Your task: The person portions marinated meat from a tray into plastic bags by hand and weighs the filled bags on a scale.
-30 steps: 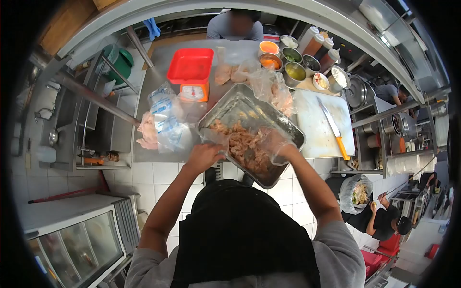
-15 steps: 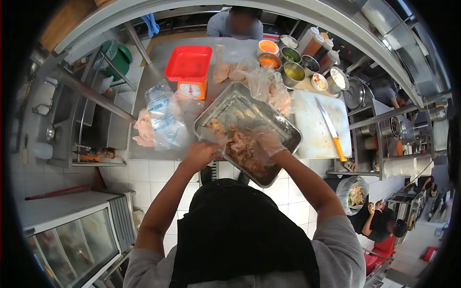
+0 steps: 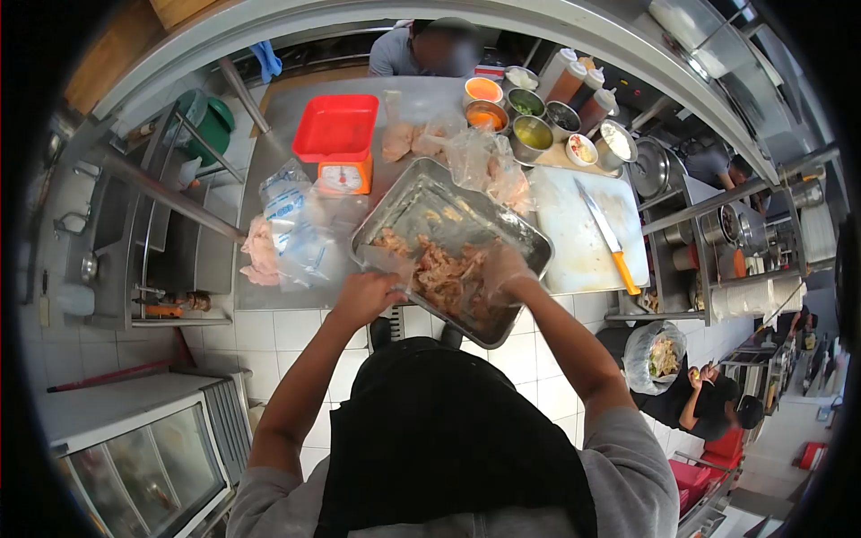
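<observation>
A rectangular metal tray point(image 3: 408, 193) sits slanted on the worktable, its near corner past the front edge. Pieces of seasoned raw meat point(image 3: 439, 273) are spread over its near half. My left hand point(image 3: 369, 298) is closed at the tray's near left rim, with clear plastic about its fingers. Inside the tray, my right hand point(image 3: 511, 276), covered in clear plastic, touches the meat at the right; its fingers are blurred and partly hidden. Behind the tray lie pale raw meat pieces in a clear bag point(image 3: 489, 166).
An orange scale point(image 3: 345, 175) carries a red tray point(image 3: 336, 125). More bagged meat point(image 3: 262, 251) lies at left. A knife point(image 3: 610, 235) rests on a white cutting board point(image 3: 574, 206). Several sauce containers point(image 3: 533, 134) stand behind it. A person point(image 3: 421, 49) is across the table.
The view has shifted slightly, so the table and its contents appear farther left. My right hand has moved a little to the right within the tray. My left hand stays at the rim.
</observation>
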Action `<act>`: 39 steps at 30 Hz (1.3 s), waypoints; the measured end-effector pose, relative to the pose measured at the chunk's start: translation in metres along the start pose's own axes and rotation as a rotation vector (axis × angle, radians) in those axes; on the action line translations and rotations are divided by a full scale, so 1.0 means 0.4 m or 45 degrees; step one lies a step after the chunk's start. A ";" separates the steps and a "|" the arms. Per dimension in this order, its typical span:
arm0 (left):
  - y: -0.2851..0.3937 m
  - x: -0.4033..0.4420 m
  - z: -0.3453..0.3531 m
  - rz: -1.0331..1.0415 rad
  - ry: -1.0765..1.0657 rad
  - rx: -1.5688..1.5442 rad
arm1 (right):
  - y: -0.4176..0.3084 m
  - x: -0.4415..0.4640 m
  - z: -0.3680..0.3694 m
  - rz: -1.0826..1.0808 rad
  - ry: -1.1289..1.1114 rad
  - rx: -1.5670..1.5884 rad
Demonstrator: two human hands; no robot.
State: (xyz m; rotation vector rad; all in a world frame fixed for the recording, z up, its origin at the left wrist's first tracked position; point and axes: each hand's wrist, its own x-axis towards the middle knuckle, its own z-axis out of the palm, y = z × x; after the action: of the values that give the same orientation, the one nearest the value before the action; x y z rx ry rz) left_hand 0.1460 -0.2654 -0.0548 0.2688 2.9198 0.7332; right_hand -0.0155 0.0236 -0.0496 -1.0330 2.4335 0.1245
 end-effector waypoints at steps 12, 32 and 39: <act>0.017 -0.005 0.008 0.022 0.106 0.007 | -0.055 -0.034 -0.241 -0.224 -0.015 0.644; 0.089 -0.044 -0.198 -0.258 0.092 -0.848 | 0.072 0.024 0.110 0.172 0.114 2.450; 0.097 0.012 -0.288 -0.301 0.303 -0.703 | -0.039 -0.155 -0.173 -0.394 0.361 3.169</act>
State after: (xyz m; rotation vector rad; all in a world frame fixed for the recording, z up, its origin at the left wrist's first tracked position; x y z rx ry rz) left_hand 0.1285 -0.2834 0.0640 -0.2272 2.7283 1.5582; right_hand 0.0045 0.0345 0.0418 0.0160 0.7699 -2.3235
